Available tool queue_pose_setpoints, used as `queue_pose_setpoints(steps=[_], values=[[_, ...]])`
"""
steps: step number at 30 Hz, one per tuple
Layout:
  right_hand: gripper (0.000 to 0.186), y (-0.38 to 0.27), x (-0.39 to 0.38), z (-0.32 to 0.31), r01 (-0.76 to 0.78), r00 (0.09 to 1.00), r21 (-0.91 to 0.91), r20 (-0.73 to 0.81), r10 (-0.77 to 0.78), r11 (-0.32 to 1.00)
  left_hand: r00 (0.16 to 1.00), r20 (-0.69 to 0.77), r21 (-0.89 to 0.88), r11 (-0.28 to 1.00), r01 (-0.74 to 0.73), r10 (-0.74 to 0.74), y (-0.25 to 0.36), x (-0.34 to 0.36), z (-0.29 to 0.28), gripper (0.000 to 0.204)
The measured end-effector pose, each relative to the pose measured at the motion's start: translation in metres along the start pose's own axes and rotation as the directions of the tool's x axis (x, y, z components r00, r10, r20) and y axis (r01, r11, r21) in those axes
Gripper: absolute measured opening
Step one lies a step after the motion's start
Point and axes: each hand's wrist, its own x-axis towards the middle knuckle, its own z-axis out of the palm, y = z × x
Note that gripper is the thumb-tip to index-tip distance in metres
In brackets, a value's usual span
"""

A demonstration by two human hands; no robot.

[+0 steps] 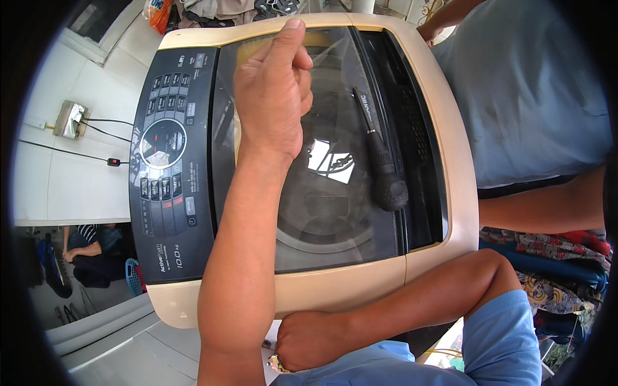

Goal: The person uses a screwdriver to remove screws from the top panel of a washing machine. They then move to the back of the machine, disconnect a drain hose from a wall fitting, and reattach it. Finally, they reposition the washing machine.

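A top-loading washing machine [444, 161] with a beige rim fills the middle, its dark see-through lid [257, 241] down. My left hand [273, 96] is over the lid's far left part, fingers curled in and thumb stretched out, with nothing showing in it. Across the right part of the lid lies a screwdriver [386, 183] with a thick black handle, apart from both hands. At the machine's near edge, close to my body, my right hand [302, 338] is closed in a fist. A small colourful patterned bit [277, 365] shows beside it; whether the fist grips it is hidden.
The dark control panel [174, 257] runs along the machine's left side. A wall box [72, 119] with black cables is further left. Another person in a grey-blue shirt [521, 90] stands close on the right. Clothes [553, 293] are heaped behind; someone sits [87, 248] at lower left.
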Motion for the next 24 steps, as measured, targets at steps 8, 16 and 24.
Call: queue_pose_setpoints(steps=[8,16,24], values=[[0.007,-0.0006,0.0014,-0.002,-0.009,0.996,-0.054,0.087,0.013,0.998,1.0,0.001,0.003,1.0,-0.015,0.015,-0.0008,-0.0005,0.0014,0.036],[0.012,0.0004,0.0024,-0.0029,0.012,0.996,-0.059,0.093,-0.007,0.998,1.0,0.004,0.008,1.0,-0.011,0.011,0.0001,-0.0005,0.0008,0.036],[0.013,0.0001,0.0028,-0.0054,0.018,0.994,-0.069,0.108,-0.011,0.997,1.0,0.001,0.013,1.0,-0.015,0.015,-0.0005,-0.0011,0.0001,0.037]])
